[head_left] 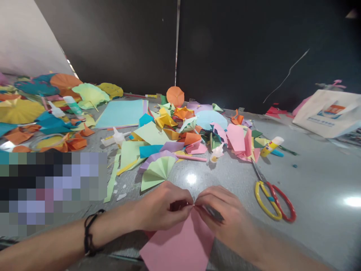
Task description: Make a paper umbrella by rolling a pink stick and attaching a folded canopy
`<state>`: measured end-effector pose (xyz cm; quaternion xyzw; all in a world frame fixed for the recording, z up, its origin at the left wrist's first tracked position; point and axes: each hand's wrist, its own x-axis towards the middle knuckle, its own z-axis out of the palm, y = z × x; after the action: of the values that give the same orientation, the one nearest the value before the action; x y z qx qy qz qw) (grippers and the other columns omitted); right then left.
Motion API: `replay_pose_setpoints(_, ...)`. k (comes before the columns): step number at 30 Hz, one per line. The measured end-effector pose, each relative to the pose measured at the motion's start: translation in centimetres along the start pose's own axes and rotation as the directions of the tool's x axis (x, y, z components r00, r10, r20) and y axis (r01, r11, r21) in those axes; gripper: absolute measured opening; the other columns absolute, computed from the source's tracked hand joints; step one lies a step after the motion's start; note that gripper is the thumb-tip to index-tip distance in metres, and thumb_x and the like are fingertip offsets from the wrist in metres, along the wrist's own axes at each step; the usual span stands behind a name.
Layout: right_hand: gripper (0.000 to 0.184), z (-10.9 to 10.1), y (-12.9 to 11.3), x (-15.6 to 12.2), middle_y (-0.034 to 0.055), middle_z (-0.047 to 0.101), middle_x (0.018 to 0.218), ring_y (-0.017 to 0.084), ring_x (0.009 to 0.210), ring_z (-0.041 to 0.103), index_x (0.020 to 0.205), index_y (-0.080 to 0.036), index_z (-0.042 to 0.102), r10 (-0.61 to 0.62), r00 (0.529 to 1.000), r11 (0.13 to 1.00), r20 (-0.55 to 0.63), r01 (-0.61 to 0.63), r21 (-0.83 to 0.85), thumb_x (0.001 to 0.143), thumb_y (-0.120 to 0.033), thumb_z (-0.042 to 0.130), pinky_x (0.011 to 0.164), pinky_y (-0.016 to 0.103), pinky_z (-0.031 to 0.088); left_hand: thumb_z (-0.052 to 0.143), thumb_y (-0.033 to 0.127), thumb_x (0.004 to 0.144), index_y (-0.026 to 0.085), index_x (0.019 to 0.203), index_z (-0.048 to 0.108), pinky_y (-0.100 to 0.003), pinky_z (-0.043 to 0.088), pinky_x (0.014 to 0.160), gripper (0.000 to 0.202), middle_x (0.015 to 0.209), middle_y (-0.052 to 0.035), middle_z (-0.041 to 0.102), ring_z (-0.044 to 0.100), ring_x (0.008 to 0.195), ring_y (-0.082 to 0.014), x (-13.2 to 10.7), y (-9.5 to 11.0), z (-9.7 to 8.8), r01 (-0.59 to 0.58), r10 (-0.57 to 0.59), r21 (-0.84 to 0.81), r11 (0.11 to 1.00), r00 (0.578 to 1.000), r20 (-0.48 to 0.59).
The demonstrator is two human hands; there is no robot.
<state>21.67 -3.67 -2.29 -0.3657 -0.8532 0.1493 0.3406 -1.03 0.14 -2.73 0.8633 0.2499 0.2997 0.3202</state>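
A sheet of pink paper (177, 248) lies at the table's near edge, its far tip pinched between both hands. My left hand (166, 207), with a black cord bracelet at the wrist, is closed with thumb and fingertips on that tip. From the other side my right hand (222, 210) grips the same tip, fingertips almost touching the left ones. The pinched part itself is mostly hidden by the fingers. Just beyond the hands sits a pleated green and purple paper fan (158, 173). To the right lie scissors (273, 199) with yellow and red handles.
Coloured paper scraps (180, 128) are heaped across the middle. Small glue bottles (216, 153) and a yellow glue stick (272, 146) stand around them. Blue paper sheets (121, 113) lie behind at left. A white bag (329, 113) is at far right, before a dark wall (254, 45).
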Motion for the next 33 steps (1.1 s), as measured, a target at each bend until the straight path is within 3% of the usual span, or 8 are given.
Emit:
replay_pose_setpoints(4,0.016,-0.06,0.11,0.0,0.0037,0.076,0.102,0.02,0.09,0.07,0.106,-0.019,0.072,-0.037,0.999,0.999,0.021,0.038,-0.022,0.098,-0.009,0.063,0.082,0.035,0.054,0.059,0.006,0.084,0.012,0.08,0.071,-0.018,0.027,0.052,0.014,0.06,0.0072,0.046,0.036,0.053,-0.0047,-0.12,-0.24,0.06,0.003,-0.003,0.004,1.0,1.0,-0.016)
replay_pose_setpoints(7,0.016,-0.1,0.15,0.0,0.0032,0.077,0.098,0.019,0.087,0.07,0.104,-0.019,0.073,-0.051,0.999,0.998,0.007,0.051,-0.026,0.098,-0.008,0.064,0.079,0.034,0.054,0.06,0.008,0.085,0.012,0.082,0.073,-0.018,0.027,0.051,0.013,0.059,0.0074,0.047,0.037,0.052,-0.0046,-0.1,-0.23,0.03,0.02,-0.02,0.004,1.0,1.0,0.001)
replay_pose_setpoints(14,0.018,-0.14,-0.22,0.19,-0.0009,0.075,0.088,0.016,0.081,0.068,0.096,-0.022,0.076,0.045,0.999,0.995,-0.021,-0.043,0.093,0.093,-0.006,0.067,0.074,0.03,0.052,0.06,0.011,0.089,0.012,0.085,0.075,-0.018,0.03,0.053,0.015,0.061,0.0049,0.056,0.042,0.054,-0.0054,-0.05,-0.07,-0.05,-0.005,0.004,0.021,1.0,1.0,0.024)
replay_pose_setpoints(18,0.016,-0.18,-0.09,0.3,-0.0002,0.077,0.094,0.017,0.086,0.069,0.098,-0.022,0.075,0.093,0.995,0.989,0.021,-0.095,0.117,0.095,-0.009,0.067,0.078,0.03,0.053,0.06,0.01,0.089,0.011,0.082,0.074,-0.019,0.032,0.053,0.016,0.062,0.003,0.06,0.045,0.054,-0.0058,-0.18,-0.05,-0.02,-0.033,0.034,0.035,0.999,0.999,-0.014)
replay_pose_setpoints(24,0.02,-0.39,0.01,0.34,0.0019,0.077,0.097,0.018,0.086,0.07,0.105,-0.022,0.077,0.048,0.997,0.995,0.066,-0.054,0.087,0.099,-0.011,0.061,0.077,0.031,0.053,0.061,0.012,0.089,0.012,0.081,0.075,-0.019,0.029,0.05,0.016,0.059,0.0036,0.059,0.041,0.05,-0.0055,-0.08,-0.03,-0.06,0.01,-0.009,0.028,1.0,0.999,-0.033)
replay_pose_setpoints(29,0.019,-0.45,-0.25,0.52,0.0004,0.077,0.091,0.016,0.082,0.071,0.098,-0.023,0.079,0.136,0.99,0.977,0.039,-0.141,0.161,0.098,-0.012,0.064,0.073,0.029,0.053,0.059,0.013,0.089,0.013,0.088,0.078,-0.019,0.03,0.049,0.019,0.057,0.004,0.058,0.043,0.049,-0.0064,0.03,0.05,-0.29,0.046,-0.046,0.005,0.999,0.999,-0.002)
replay_pose_setpoints(33,0.016,-0.53,-0.32,0.77,0.0009,0.076,0.087,0.016,0.079,0.07,0.093,-0.024,0.08,0.193,0.979,0.96,0.065,-0.202,0.193,0.099,-0.018,0.066,0.072,0.03,0.053,0.058,0.009,0.085,0.013,0.084,0.077,-0.019,0.03,0.05,0.02,0.058,0.0031,0.06,0.042,0.05,-0.0064,0.04,0.02,-0.28,0.011,-0.011,0.015,1.0,0.999,-0.032)
